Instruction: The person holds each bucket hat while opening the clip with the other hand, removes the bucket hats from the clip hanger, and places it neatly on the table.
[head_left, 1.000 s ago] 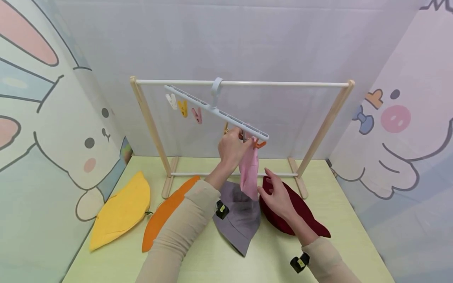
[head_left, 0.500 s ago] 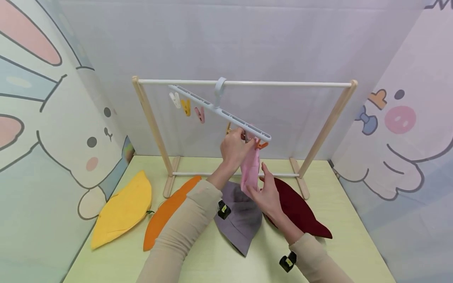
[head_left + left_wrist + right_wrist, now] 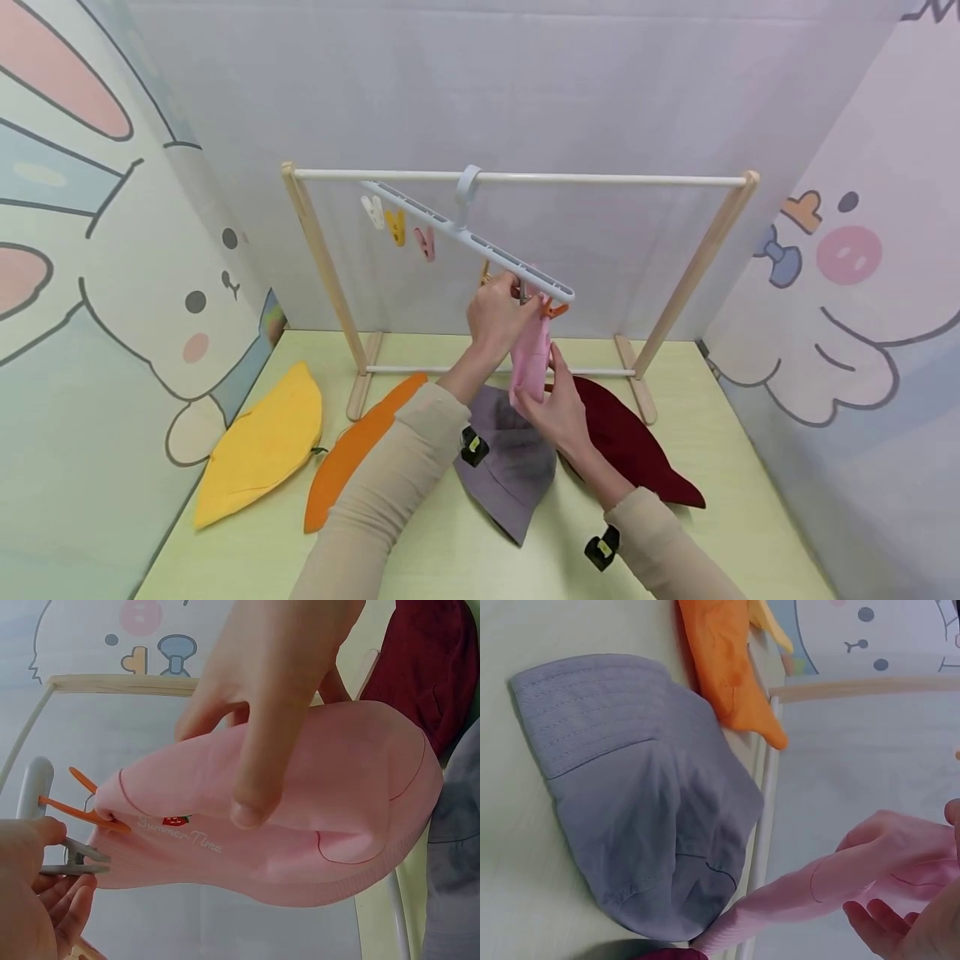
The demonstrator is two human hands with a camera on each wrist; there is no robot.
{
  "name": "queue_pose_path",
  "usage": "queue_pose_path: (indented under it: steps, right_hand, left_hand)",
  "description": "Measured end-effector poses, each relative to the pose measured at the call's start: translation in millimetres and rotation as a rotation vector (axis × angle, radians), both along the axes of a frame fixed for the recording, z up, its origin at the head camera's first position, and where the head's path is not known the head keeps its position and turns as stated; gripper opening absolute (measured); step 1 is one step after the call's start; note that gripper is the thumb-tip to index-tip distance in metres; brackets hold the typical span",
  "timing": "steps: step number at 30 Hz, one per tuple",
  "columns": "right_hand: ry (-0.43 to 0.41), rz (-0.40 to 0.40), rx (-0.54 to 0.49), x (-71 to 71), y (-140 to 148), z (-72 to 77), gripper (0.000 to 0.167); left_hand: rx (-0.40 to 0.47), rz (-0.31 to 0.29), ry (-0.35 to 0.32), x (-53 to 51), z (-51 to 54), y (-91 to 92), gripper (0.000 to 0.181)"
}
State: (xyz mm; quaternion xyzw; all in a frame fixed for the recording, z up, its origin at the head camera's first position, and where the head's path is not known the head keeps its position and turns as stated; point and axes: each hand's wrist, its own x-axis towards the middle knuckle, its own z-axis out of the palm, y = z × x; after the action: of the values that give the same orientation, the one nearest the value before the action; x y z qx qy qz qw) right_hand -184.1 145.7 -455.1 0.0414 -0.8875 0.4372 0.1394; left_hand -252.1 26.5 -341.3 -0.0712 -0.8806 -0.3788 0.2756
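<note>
A folded pink bucket hat (image 3: 529, 367) hangs under the right end of a pale blue hanger (image 3: 480, 243), caught by an orange clothespin (image 3: 556, 309). My left hand (image 3: 497, 318) pinches the handles of a grey clothespin (image 3: 75, 859); in the left wrist view its tips are parted at the hat's edge. My right hand (image 3: 561, 417) holds the hat lower down, thumb on the near side and other fingers partly hidden behind. "Summer Time" and a small strawberry (image 3: 176, 820) mark the cloth.
White, yellow and pink clothespins (image 3: 425, 244) hang on the hanger's left half. The hanger hooks over the rod (image 3: 615, 178) of a wooden rack. Yellow (image 3: 262, 450), orange (image 3: 360, 454), grey (image 3: 506, 475) and maroon (image 3: 630, 442) hats lie on the table. Patterned walls enclose the sides.
My right hand has moved left and slightly up from beside the pink hat and now holds it. The left hand stays at the grey clothespin.
</note>
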Motion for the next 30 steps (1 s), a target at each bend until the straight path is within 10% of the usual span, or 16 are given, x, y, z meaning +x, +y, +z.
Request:
queue_pose_path:
  steps: [30]
  right_hand:
    - [0.171,-0.141,0.112,-3.7,27.3,7.0,0.034]
  left_hand:
    - [0.0,-0.002,0.028,2.4,-0.9,-1.5,0.025]
